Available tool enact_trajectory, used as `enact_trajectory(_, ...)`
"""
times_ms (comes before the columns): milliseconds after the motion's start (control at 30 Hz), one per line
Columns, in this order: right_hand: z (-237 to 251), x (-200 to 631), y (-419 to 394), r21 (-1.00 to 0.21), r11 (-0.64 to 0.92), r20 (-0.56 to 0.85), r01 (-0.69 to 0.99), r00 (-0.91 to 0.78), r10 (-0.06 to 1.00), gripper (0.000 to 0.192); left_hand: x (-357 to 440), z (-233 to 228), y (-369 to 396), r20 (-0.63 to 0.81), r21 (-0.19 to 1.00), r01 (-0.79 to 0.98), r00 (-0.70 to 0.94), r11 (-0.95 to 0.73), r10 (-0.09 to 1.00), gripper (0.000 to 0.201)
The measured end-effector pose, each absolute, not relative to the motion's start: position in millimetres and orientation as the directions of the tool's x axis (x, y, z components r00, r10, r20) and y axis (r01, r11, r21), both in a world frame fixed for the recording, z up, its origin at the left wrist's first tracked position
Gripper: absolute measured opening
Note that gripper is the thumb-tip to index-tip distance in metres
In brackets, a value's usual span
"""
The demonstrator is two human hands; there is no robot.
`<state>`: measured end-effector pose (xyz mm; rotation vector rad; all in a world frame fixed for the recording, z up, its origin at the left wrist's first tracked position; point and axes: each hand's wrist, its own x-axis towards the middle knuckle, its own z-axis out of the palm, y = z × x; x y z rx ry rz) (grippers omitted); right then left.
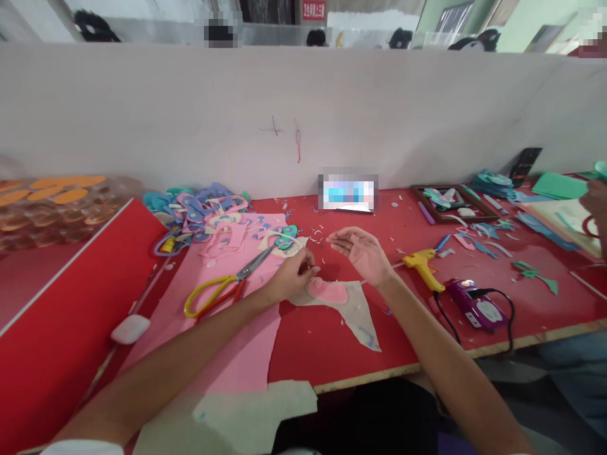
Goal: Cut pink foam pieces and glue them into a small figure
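Observation:
My left hand [293, 275] is over the red table at the corner of a beige scrap sheet, its fingers curled in toward the thumb. Whatever lies between those fingertips, if anything, is too small to make out. A pink foam cutout [329, 291] rests on the beige scrap [358, 316] just right of this hand. To the right, my right hand [363, 253] is raised above the table, fingers loosely bent and apart from the thumb, with nothing visible in it. Scissors with yellow and red handles [237, 278] lie on a pink foam sheet [246, 354] left of my left hand.
A pile of colored foam cutouts [203, 208] sits at back left. A yellow glue gun [424, 265], a purple device [477, 306] with a black cable and a brown tray [455, 205] are at right. A phone [348, 193] leans against the wall. Another person's hand [595, 205] shows far right.

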<state>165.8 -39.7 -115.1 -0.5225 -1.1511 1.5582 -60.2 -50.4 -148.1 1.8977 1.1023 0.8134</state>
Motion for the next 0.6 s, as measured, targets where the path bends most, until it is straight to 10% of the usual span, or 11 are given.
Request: enact_trajectory(600,-117,162,-49,-0.903,-0.070,0.228,-0.423,-0.613,0.756,0.039,-60,-131,-57,0.087,0.878,0.353,0.549,-0.325,0.832,0.039)
